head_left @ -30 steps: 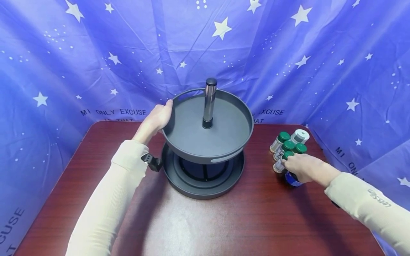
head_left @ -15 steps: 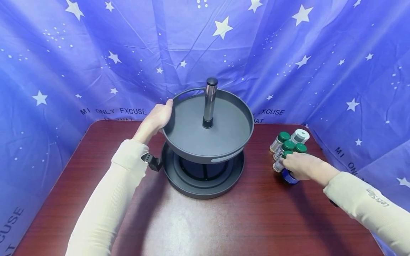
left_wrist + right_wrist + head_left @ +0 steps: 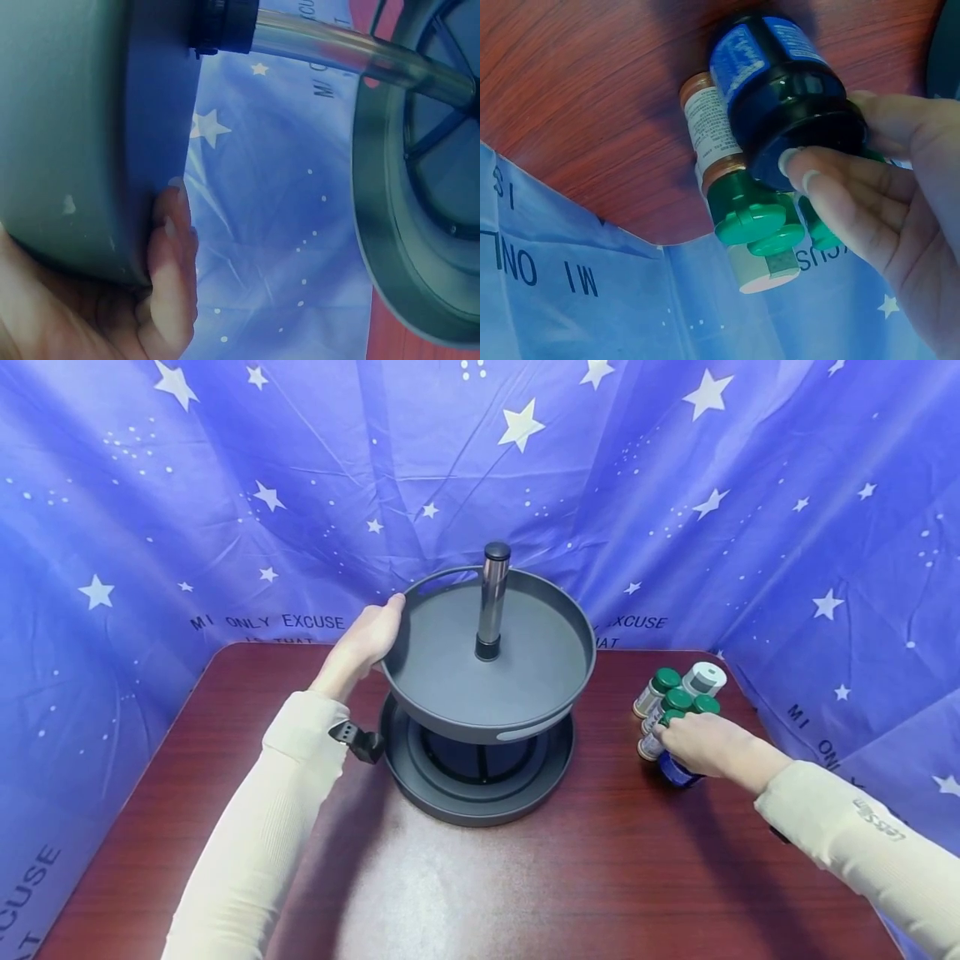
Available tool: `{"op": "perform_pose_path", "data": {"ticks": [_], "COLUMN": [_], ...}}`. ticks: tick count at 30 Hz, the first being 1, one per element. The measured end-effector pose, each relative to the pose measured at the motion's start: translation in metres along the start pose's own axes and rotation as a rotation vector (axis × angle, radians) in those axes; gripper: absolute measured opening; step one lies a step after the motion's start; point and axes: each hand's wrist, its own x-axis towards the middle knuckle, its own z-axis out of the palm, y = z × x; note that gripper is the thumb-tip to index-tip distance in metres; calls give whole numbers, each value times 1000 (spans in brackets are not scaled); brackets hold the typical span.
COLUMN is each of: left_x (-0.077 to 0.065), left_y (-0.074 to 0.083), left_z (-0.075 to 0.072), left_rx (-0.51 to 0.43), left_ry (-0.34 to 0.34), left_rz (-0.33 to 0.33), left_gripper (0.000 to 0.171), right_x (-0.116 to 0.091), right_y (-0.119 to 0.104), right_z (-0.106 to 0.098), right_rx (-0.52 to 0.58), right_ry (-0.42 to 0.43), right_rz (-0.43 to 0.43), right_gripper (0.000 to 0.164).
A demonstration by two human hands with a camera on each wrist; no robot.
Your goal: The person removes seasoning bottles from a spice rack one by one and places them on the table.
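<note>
A dark grey two-tier round tray (image 3: 480, 693) with a metal centre post stands on the table. My left hand (image 3: 371, 633) grips the upper tier's left rim, thumb on top; in the left wrist view its fingers (image 3: 171, 289) curl against the underside. On the right, my right hand (image 3: 712, 745) pinches the black lid of a dark bottle with a blue label (image 3: 761, 67). In the head view that hand partly covers the bottle. Several green-capped spice jars (image 3: 666, 679) stand close beside it; in the right wrist view one jar (image 3: 712, 127) appears right against the bottle.
A white-capped container (image 3: 707, 677) stands behind the green-capped jars, near the table's back right corner. The reddish-brown table (image 3: 600, 860) meets a blue star-print curtain (image 3: 315, 468) at the back and both sides.
My right hand and the dark bottle have shifted slightly left and back, closer to the green-capped jars. The left hand and the tray look unmoved.
</note>
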Motion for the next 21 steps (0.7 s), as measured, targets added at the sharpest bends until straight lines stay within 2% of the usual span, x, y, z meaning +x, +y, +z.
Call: {"op": "perform_pose_path", "data": {"ticks": [5, 12, 16, 21], "left_x": [1, -2, -4, -9], "left_y": [-2, -5, -7, -14], "left_z": [0, -5, -11, -20], "left_rx": [-96, -228, -212, -176], "left_ry": [-19, -85, -130, -144], "left_rz": [21, 7, 2, 69], "left_gripper": [65, 61, 71, 86], "right_x": [1, 6, 13, 20], "right_y": [2, 1, 3, 10], "right_z": [1, -6, -18, -37], "right_rx": [-15, 67, 143, 289], "right_ry": [7, 25, 21, 20], "right_rz": [15, 14, 51, 139], "right_gripper": [18, 18, 16, 13]}}
